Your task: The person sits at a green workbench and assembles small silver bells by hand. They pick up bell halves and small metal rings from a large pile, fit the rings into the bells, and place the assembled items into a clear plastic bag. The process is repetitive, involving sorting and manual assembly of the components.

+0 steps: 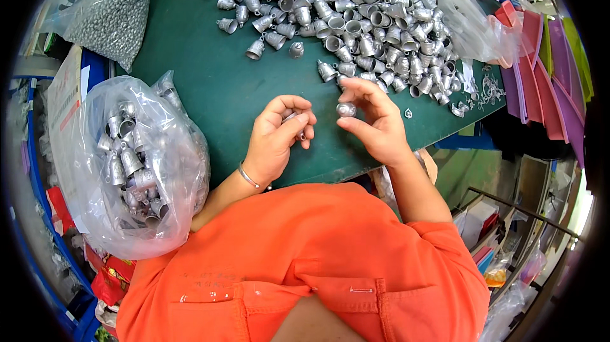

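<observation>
My right hand [380, 124] holds a small silver metal bell [345, 109] between thumb and fingers, with its rounded crown facing me. Left of it, my left hand [274, 137] is closed, thumb against curled fingers. A bit of silver metal shows between those fingers, mostly hidden, so its kind is unclear. Both hands hover over the near part of a green tabletop [190, 56], a short gap apart. Beyond them spreads a large heap of similar silver bells [356, 14], lying at all angles. A small heart-shaped metal piece [408, 113] lies just right of my right hand.
At my left, an open clear plastic bag [95, 208] contains several bells. Another bag of small grey metal parts [108, 21] stands behind it. Loose metal rings [490, 91] lie by the table's right edge, near a crumpled clear bag [467, 24] and coloured plastic bins [540, 81].
</observation>
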### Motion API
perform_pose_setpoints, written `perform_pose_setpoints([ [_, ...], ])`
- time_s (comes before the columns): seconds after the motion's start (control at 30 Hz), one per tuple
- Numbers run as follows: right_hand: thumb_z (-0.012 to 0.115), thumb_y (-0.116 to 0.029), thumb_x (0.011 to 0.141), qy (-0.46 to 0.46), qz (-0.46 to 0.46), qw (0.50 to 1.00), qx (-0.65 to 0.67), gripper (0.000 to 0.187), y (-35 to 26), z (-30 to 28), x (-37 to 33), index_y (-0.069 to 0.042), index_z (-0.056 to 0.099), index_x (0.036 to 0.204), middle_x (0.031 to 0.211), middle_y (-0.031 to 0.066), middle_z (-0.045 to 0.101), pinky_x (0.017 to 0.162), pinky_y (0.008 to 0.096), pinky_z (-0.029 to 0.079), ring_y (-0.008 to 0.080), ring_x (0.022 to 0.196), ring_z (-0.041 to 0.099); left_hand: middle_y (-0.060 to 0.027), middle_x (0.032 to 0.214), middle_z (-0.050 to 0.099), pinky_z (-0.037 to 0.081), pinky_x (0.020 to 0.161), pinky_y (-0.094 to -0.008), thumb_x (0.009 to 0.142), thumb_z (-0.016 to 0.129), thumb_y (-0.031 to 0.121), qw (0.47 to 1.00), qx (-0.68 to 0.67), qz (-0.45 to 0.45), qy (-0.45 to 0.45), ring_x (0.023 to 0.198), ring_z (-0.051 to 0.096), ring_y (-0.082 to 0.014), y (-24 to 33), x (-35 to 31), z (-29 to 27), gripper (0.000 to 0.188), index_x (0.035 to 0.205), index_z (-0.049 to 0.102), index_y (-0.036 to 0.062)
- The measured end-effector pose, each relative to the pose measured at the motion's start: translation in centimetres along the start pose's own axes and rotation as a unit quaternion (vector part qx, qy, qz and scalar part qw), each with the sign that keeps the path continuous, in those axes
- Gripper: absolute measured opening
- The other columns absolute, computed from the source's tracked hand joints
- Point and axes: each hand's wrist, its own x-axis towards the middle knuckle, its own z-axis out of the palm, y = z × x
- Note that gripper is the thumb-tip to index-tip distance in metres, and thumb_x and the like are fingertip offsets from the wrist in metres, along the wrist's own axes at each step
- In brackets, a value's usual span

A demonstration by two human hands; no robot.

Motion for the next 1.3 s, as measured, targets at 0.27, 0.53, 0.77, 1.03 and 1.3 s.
perform_pose_setpoints([
  [0.27, 0.042, -0.016, 0.095, -0.071, 0.170, 0.793, 0.581, 0.024, 1.6, 0.5, -0.4, 0.000, 0.045, 0.112, 0.098, 0.0149, 0.054, 0.075, 0.0340, 0.054, 0.0243, 0.085, 0.062, -0.0076, 0.088, 0.057, 0.045, 0.057, -0.0233, 0.086, 0.051, 0.004, 0.996, 0.086, 0.036, 0.002, 0.069, 0.053, -0.0115, 0.1, -0.2, 0.1, 0.016, 0.102, 0.050, 0.0021],
  [0.53, 0.052, -0.027, 0.092, 0.023, 0.293, 0.851, 0.435, 0.024, 0.3, 2.4, -0.7, -0.004, 0.053, 0.083, 0.064, 0.0056, 0.055, 0.037, 0.0260, 0.042, 0.0116, 0.046, 0.049, -0.0052, 0.088, 0.056, 0.045, 0.060, -0.0222, 0.079, 0.065, 0.000, 0.956, 0.241, 0.162, -0.045, 0.073, 0.054, -0.0090, -0.2, -0.3, 0.4, 0.026, 0.102, 0.053, 0.0019],
  [0.77, 0.067, -0.005, 0.072, 0.117, -0.248, 0.886, -0.373, 0.015, 0.6, 1.5, 3.9, -0.005, 0.057, 0.084, 0.072, 0.0069, 0.059, 0.060, 0.0371, 0.041, 0.0256, 0.067, 0.054, -0.0069, 0.082, 0.053, 0.042, 0.052, -0.0211, 0.079, 0.063, 0.001, 0.990, 0.100, 0.077, 0.056, 0.065, 0.052, -0.0097, 0.4, -0.5, 0.2, 0.017, 0.092, 0.053, 0.0029],
  [1.03, 0.066, 0.002, 0.064, 0.032, -0.194, 0.886, -0.420, 0.039, 0.1, 1.4, 5.7, -0.008, 0.056, 0.101, 0.089, 0.0080, 0.060, 0.075, 0.0367, 0.040, 0.0267, 0.086, 0.054, -0.0067, 0.080, 0.053, 0.042, 0.044, -0.0229, 0.079, 0.057, -0.002, 0.990, 0.037, 0.111, 0.076, 0.057, 0.051, -0.0106, 0.6, 0.0, 0.3, 0.015, 0.090, 0.048, 0.0042],
  [1.3, 0.060, -0.004, 0.084, -0.083, 0.134, 0.907, 0.390, 0.030, -0.4, 1.1, 3.8, -0.005, 0.049, 0.112, 0.105, 0.0084, 0.054, 0.080, 0.0306, 0.050, 0.0196, 0.094, 0.059, -0.0053, 0.078, 0.050, 0.044, 0.047, -0.0225, 0.082, 0.056, 0.004, 0.991, 0.027, 0.115, 0.060, 0.063, 0.052, -0.0113, -0.1, -0.1, -0.8, 0.007, 0.084, 0.050, 0.0036],
])
